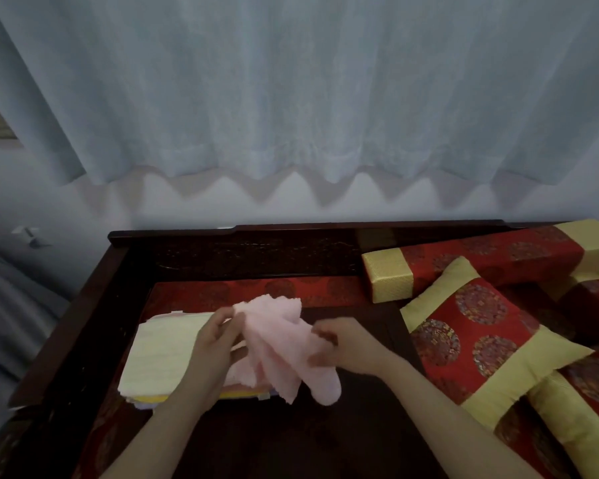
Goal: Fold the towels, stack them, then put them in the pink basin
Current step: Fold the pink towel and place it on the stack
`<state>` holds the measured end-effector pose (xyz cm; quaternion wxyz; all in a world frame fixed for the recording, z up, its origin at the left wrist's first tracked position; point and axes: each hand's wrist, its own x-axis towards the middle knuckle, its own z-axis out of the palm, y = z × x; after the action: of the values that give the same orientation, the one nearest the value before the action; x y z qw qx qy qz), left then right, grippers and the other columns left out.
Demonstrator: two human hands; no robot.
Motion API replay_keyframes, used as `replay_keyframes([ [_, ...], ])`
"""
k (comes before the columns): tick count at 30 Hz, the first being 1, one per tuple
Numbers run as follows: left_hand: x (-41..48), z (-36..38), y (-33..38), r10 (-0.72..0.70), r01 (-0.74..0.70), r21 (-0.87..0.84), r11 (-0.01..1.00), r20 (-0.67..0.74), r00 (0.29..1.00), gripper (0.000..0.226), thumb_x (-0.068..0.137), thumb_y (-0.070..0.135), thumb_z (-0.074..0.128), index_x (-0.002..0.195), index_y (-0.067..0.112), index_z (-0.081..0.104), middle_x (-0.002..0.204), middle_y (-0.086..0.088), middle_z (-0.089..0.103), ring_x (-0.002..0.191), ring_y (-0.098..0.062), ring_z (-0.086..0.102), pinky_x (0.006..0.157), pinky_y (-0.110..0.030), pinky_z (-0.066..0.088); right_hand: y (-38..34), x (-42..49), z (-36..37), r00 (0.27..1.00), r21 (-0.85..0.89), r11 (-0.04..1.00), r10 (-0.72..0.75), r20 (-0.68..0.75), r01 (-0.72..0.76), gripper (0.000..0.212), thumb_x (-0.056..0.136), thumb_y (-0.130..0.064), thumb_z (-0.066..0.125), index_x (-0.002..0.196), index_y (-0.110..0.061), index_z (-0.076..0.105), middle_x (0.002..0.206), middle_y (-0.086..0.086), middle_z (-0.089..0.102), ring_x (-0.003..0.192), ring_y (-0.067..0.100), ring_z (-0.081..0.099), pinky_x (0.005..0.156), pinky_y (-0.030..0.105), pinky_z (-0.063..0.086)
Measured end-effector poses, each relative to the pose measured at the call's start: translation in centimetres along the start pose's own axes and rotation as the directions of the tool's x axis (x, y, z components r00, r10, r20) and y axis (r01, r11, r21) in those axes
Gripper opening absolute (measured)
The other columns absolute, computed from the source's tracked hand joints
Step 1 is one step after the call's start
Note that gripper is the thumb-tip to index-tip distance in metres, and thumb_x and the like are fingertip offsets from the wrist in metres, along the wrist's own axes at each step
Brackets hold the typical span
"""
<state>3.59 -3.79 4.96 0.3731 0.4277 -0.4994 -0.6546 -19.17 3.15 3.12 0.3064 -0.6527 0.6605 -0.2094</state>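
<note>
Two bare forearms rise from the bottom edge of the frame toward its centre; the left hand (212, 344) sits at centre-left, its fingers (222, 326) closed on the upper left corner of a fluffy pale pink towel (281, 347); the right hand (339, 345) sits just right of centre, its fingers (320, 331) pinched on the towel's right edge, so the towel hangs crumpled and unfolded between the two hands, its lower folds drooping toward the dark wooden seat surface (325, 437); motion blur softens both hands; directly left of and beneath the left hand lies a flat stack of folded pale yellow and cream towels (159, 357), with thin pink, yellow and white edges showing at its lower side; the pink towel overlaps the stack's right end; at the right of the frame a square red brocade cushion with gold borders (478, 337) leans tilted, with more red and gold cushion fabric at the lower right corner; farther up, a long red and gold bolster (481, 261) lies along the carved dark wooden back rail (256, 257); behind it stands a pale wall (187, 209), and a pale blue-grey pleated curtain (291, 81) fills the upper half of the frame.
</note>
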Motion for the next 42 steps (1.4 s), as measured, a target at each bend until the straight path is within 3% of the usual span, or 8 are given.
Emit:
replay_keyframes([
  [4, -1.9, -5.4, -4.5, -0.104, 0.061, -0.196, 0.979, -0.218, 0.970, 0.020, 0.099, 0.023, 0.043, 0.086, 0.017, 0.057, 0.098, -0.003, 0.067, 0.090, -0.017, 0.063, 0.069, -0.030, 0.055, 3.0, 0.3, 3.2, 0.976, -0.222, 0.974, 0.100, 0.194, -0.055, 0.028, 0.078, -0.034, 0.067, 0.073, -0.008, 0.060, 0.071, -0.001, 0.053, 0.065, 0.012, 0.051, 0.065, 0.030, 0.043],
  [7, -3.0, -9.3, -8.0, -0.240, 0.109, -0.354, 0.929, -0.351, 0.905, 0.019, 0.100, 0.024, 0.042, 0.093, 0.016, 0.058, 0.109, -0.003, 0.067, 0.100, -0.021, 0.062, 0.079, -0.035, 0.054, 4.4, 0.5, 4.2, 0.945, -0.316, 0.948, 0.137, 0.297, -0.038, 0.002, 0.083, -0.034, 0.061, 0.082, -0.033, 0.061, 0.096, -0.006, 0.058, 0.093, 0.012, 0.053, 0.086, 0.038, 0.048],
  [18, -1.5, -11.6, -15.0, -0.643, 0.306, -0.620, 0.722, -0.440, 0.627, 0.036, 0.101, 0.020, 0.035, 0.130, 0.006, 0.050, 0.126, -0.013, 0.056, 0.115, -0.033, 0.052, 0.094, -0.043, 0.039, -0.6, 8.1, 0.9, 0.999, 0.164, 0.986, -0.021, 0.043, 0.014, 0.015, 0.094, -0.019, 0.054, 0.103, -0.027, 0.064, 0.100, -0.013, 0.066, 0.096, 0.003, 0.061, 0.083, 0.019, 0.047],
  [22, -1.7, -11.5, -14.1, -0.532, 0.246, -0.561, 0.790, -0.430, 0.729, 0.019, 0.100, 0.023, 0.041, 0.105, 0.014, 0.057, 0.104, -0.004, 0.064, 0.099, -0.025, 0.058, 0.093, -0.043, 0.044, -4.3, 13.9, -0.1, 0.970, 0.022, 0.997, -0.080, 0.231, 0.077, 0.030, 0.090, -0.009, 0.055, 0.114, -0.024, 0.064, 0.116, -0.019, 0.062, 0.108, -0.008, 0.053, 0.087, 0.005, 0.039],
  [27, -1.2, -12.2, -14.4, -0.523, 0.251, -0.545, 0.800, -0.430, 0.736, 0.023, 0.100, 0.019, 0.041, 0.115, 0.010, 0.056, 0.111, -0.008, 0.065, 0.102, -0.025, 0.061, 0.076, -0.036, 0.050, -6.6, 19.6, 3.7, 0.979, 0.133, 0.990, 0.010, 0.205, -0.038, 0.011, 0.078, -0.012, 0.071, 0.088, -0.016, 0.073, 0.091, 0.002, 0.073, 0.081, 0.006, 0.068, 0.073, 0.020, 0.054],
  [30, -1.1, -12.1, -14.6, -0.520, 0.254, -0.543, 0.800, -0.417, 0.745, 0.025, 0.099, 0.018, 0.042, 0.117, 0.010, 0.057, 0.115, -0.009, 0.065, 0.105, -0.025, 0.061, 0.079, -0.037, 0.050, -5.5, 21.6, 7.4, 0.965, -0.088, 0.996, 0.048, 0.259, -0.026, 0.014, 0.078, -0.021, 0.068, 0.075, -0.008, 0.070, 0.068, 0.003, 0.065, 0.061, 0.013, 0.062, 0.057, 0.026, 0.050],
  [33, -1.1, -12.0, -14.4, -0.538, 0.262, -0.557, 0.788, -0.418, 0.732, 0.019, 0.099, 0.019, 0.043, 0.107, 0.014, 0.060, 0.112, -0.007, 0.066, 0.106, -0.025, 0.061, 0.086, -0.041, 0.050, -4.5, 23.4, 10.9, 0.906, -0.296, 0.949, 0.024, 0.422, 0.112, 0.022, 0.079, -0.013, 0.059, 0.075, 0.008, 0.062, 0.089, 0.025, 0.063, 0.082, 0.037, 0.061, 0.072, 0.042, 0.050],
  [42, -1.2, -12.0, -14.7, -0.556, 0.271, -0.569, 0.776, -0.415, 0.720, 0.019, 0.098, 0.023, 0.046, 0.104, 0.011, 0.060, 0.110, -0.011, 0.067, 0.103, -0.027, 0.062, 0.077, -0.037, 0.051, -3.7, 23.0, 12.7, 0.917, -0.417, 0.883, -0.035, 0.397, 0.214, 0.035, 0.083, -0.021, 0.054, 0.118, -0.023, 0.051, 0.093, 0.003, 0.058, 0.089, 0.026, 0.056, 0.071, 0.033, 0.042],
])
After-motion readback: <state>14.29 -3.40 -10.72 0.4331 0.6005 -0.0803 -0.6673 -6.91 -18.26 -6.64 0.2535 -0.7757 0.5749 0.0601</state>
